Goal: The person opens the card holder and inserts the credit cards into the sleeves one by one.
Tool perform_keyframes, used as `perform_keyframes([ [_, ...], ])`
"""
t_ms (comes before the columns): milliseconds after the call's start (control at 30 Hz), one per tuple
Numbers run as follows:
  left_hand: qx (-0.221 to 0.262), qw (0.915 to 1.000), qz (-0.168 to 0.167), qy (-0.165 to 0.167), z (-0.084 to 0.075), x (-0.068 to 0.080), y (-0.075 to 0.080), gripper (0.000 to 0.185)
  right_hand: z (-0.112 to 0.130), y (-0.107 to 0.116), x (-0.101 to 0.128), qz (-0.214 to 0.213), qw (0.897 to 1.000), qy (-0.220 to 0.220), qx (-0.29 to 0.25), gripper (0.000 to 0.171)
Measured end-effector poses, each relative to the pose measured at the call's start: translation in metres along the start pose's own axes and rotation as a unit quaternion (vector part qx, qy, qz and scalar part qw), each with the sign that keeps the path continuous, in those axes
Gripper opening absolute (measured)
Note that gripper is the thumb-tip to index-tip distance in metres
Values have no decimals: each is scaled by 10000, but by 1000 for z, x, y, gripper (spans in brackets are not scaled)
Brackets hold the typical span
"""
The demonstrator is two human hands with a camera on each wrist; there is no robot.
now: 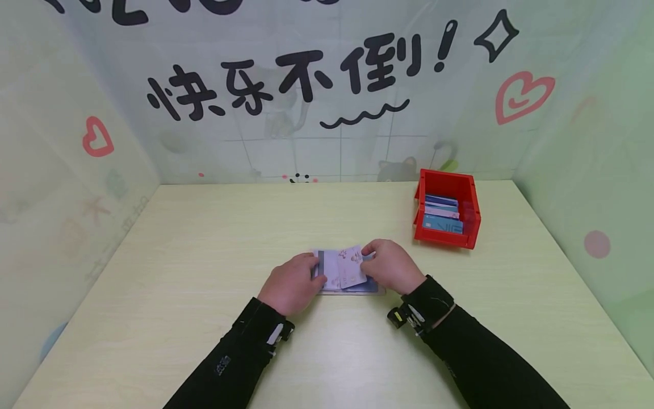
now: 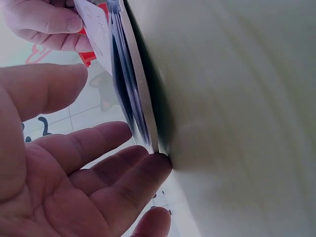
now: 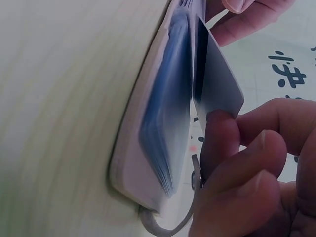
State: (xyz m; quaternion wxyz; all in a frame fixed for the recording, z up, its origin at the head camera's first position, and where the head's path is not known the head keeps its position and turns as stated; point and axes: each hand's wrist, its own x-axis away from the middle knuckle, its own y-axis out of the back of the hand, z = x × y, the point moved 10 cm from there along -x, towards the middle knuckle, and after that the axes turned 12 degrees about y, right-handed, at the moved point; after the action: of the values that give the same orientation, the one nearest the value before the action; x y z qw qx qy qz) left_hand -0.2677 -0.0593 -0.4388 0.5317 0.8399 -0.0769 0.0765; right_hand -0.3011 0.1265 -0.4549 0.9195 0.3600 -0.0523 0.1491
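Observation:
A card holder (image 1: 329,270) with a pale cover lies open on the table, its clear sleeves (image 3: 165,128) fanned in the right wrist view. My right hand (image 1: 392,266) pinches a pale pink bank card (image 1: 351,267) by its right edge, tilted over the holder's right part. A dark stripe shows on the card's back in the right wrist view. At the holder's left edge is my left hand (image 1: 292,284). Its fingertips (image 2: 160,162) touch the cover's edge, with the thumb (image 2: 54,86) apart from the sleeves. A snap strap (image 3: 173,229) sticks out from the holder's end.
Toward the back right of the table (image 1: 230,227) stands a red plastic bin (image 1: 444,182) holding several cards (image 1: 441,223), blue and pink. Printed cloth walls (image 1: 255,153) rise behind the table and along both sides.

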Motion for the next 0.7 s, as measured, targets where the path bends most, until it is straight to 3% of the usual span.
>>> perform_keyframes([
  [333,-65,10000,-58,-44,-1,1,1,47,-3,5,0,163,9993,53,333,36],
  [700,-83,10000,1,-22,-1,1,0,50,0,-2,1,324,9990,129,293,36],
])
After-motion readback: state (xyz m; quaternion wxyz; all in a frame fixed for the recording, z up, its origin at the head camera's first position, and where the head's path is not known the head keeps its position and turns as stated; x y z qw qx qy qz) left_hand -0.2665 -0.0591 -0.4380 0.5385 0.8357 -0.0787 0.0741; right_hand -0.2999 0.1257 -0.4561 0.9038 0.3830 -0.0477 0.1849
